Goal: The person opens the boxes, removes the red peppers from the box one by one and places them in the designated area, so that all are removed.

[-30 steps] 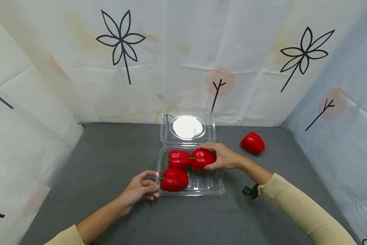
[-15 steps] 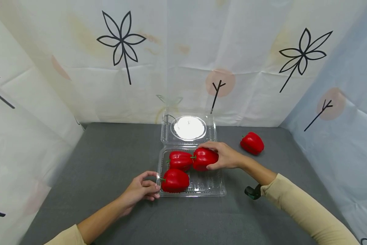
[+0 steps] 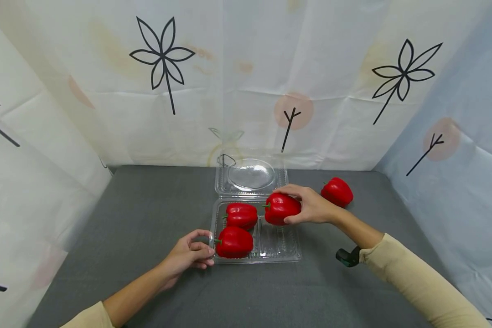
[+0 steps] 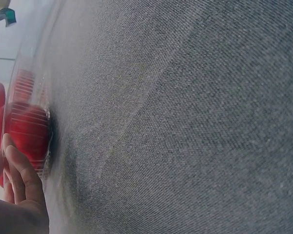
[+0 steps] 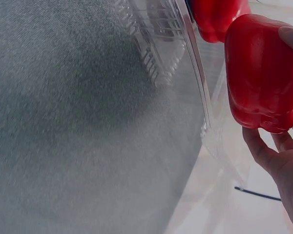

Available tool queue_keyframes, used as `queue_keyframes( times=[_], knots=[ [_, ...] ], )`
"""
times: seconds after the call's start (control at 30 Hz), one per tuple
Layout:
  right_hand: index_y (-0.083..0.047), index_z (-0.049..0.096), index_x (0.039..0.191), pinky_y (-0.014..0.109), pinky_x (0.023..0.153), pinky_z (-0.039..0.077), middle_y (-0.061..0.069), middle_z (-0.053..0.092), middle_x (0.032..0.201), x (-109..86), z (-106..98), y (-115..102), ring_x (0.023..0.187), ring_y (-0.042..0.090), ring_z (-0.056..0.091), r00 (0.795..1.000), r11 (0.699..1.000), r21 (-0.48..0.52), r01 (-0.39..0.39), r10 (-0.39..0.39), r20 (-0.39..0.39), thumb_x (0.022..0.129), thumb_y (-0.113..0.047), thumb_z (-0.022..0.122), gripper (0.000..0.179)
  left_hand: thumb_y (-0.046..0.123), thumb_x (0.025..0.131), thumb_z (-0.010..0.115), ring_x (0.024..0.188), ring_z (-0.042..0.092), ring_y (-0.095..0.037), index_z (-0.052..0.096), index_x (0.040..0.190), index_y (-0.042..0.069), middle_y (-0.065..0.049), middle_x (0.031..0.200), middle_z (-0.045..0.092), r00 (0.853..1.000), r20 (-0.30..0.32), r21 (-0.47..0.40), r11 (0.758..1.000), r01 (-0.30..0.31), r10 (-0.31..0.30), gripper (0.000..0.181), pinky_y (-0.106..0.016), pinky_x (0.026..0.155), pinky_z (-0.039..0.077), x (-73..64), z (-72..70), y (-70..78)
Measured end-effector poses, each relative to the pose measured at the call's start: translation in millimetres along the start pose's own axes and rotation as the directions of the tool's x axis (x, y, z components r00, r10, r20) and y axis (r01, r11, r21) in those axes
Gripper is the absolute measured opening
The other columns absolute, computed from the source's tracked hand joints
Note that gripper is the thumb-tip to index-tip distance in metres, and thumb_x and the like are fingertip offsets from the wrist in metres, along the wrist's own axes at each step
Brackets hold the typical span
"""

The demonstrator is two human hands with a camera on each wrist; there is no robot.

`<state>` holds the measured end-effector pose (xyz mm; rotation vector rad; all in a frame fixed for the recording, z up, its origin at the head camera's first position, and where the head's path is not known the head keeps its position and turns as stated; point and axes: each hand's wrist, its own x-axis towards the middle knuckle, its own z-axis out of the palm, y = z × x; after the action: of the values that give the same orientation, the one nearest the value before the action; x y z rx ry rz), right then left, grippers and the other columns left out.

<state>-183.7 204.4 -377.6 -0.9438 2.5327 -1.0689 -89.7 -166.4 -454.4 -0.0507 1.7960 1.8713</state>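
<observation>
The right hand (image 3: 311,205) is gripping a red pepper (image 3: 282,209) over the clear container (image 3: 280,243), whose rim (image 3: 254,262) the left hand (image 3: 190,250) is pinching. Only the head view is showing that pepper's green stem (image 3: 266,206).

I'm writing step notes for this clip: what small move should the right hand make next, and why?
Probably carry the held red bell pepper rightward out of the clear plastic container toward the loose bell pepper on the table: the right hand has drawn it up and away from the farther bell pepper inside, while the left hand holds the container's left side.
</observation>
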Motion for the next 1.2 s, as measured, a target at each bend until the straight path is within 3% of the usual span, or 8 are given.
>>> queue_keyframes(
  times=[0.23,0.43,0.6,0.83,1.0,1.2],
  knots=[
    [-0.016,0.055,0.139,0.042,0.083,0.057,0.005,0.058,0.132,-13.5,-13.5,4.6,0.114,0.028,0.056,0.999,0.999,-0.033,-0.015,0.013,-0.047,0.075,-0.018,0.084,0.070,0.014,0.090,0.074,0.076,0.072,-0.020,0.043,0.135,0.002,-0.012,0.092,0.071,1.000,-0.007,0.003,1.000,0.004,-0.004,0.056,-0.030,0.071,0.057,0.7,0.4,-1.7],
    [-0.013,0.054,0.138,0.045,0.082,0.057,0.009,0.057,0.133,-25.2,-26.3,12.1,0.117,0.032,0.054,0.994,0.998,-0.055,-0.016,0.010,-0.107,0.071,-0.017,0.086,0.074,0.014,0.090,0.075,0.076,0.072,-0.021,0.043,0.135,0.003,-0.012,0.092,0.071,1.000,-0.016,-0.001,1.000,0.015,-0.015,0.056,-0.031,0.071,0.057,1.5,0.7,-1.7],
    [-0.009,0.053,0.138,0.041,0.079,0.058,0.013,0.057,0.134,-35.4,-33.8,20.2,0.116,0.033,0.054,0.989,0.997,-0.069,-0.015,0.004,-0.151,0.069,-0.014,0.088,0.077,0.014,0.090,0.074,0.076,0.072,-0.020,0.043,0.135,0.002,-0.012,0.092,0.071,1.000,-0.013,0.002,1.000,0.014,-0.014,0.056,-0.030,0.070,0.057,1.2,0.5,-1.3],
    [-0.003,0.052,0.137,0.038,0.080,0.057,0.015,0.056,0.132,-51.1,-34.7,37.1,0.115,0.033,0.053,0.980,0.997,-0.066,-0.040,0.026,-0.200,0.073,-0.012,0.086,0.074,0.014,0.091,0.073,0.076,0.072,-0.020,0.042,0.136,0.001,-0.012,0.092,0.071,1.000,-0.003,0.004,1.000,0.008,-0.008,0.056,-0.030,0.071,0.057,0.1,0.5,-1.5],
    [-0.001,0.052,0.137,0.044,0.080,0.057,0.019,0.055,0.131,-62.3,-32.4,51.8,0.114,0.036,0.052,0.968,0.993,-0.090,-0.071,0.047,-0.245,0.072,-0.013,0.086,0.074,0.014,0.090,0.074,0.076,0.072,-0.020,0.043,0.135,0.002,-0.012,0.092,0.071,1.000,-0.008,0.002,1.000,0.012,-0.012,0.056,-0.031,0.071,0.057,0.4,0.5,-1.7],
    [-0.004,0.052,0.138,0.054,0.085,0.054,0.022,0.052,0.136,-72.2,-29.3,66.2,0.117,0.039,0.050,0.946,0.983,-0.090,-0.161,0.128,-0.298,0.075,-0.015,0.086,0.073,0.014,0.091,0.074,0.076,0.072,-0.020,0.042,0.136,0.002,-0.012,0.093,0.071,1.000,-0.007,0.001,1.000,0.009,-0.009,0.057,-0.030,0.070,0.057,0.7,0.4,-0.6]
  ],
)
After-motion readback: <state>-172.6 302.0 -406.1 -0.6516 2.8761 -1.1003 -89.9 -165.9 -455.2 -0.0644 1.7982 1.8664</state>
